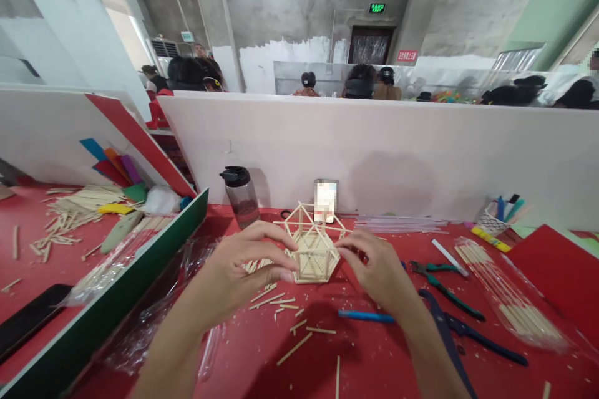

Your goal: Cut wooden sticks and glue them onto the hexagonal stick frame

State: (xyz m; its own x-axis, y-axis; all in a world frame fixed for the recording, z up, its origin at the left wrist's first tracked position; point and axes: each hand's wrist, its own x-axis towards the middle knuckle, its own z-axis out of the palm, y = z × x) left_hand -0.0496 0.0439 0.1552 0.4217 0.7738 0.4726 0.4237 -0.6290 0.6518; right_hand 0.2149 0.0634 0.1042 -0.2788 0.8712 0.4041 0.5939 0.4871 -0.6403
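- At the middle of the red table [379, 365], between your two hands, stands the stick frame [312, 262]: pale wooden sticks with several sides, a woven-looking floor, upright posts and rails along the top.
- On its left, your left hand [255, 255] reaches in with the forefinger arched over; the thumb and a lower finger pinch the near left corner. Which stick lies between them, you cannot tell.
- On its right, your right hand [367, 252] has thumb and forefinger drawn together, pinching the right corner; the tips hide the exact piece.
- Just beyond the frame, a phone [325, 201] with a lit screen leans near the white partition [290, 143]; to its left stands a dark-lidded bottle [241, 196].
- Nearer you, short cut sticks [281, 304] lie scattered, with a blue pen [366, 317] below your right hand.
- To the right lie green-handled pliers [453, 290], a dark blue-handled tool [486, 340] partly behind your forearm, a white marker [449, 257] and a bagged bundle of sticks [510, 296].
- At far right, a cup of pens [496, 212] stands near a red sheet [559, 280].
- On the left, crumpled clear plastic [154, 299] lies beside a green-faced divider [116, 290]; beyond that are a loose stick pile [77, 212] and a black phone [32, 318].
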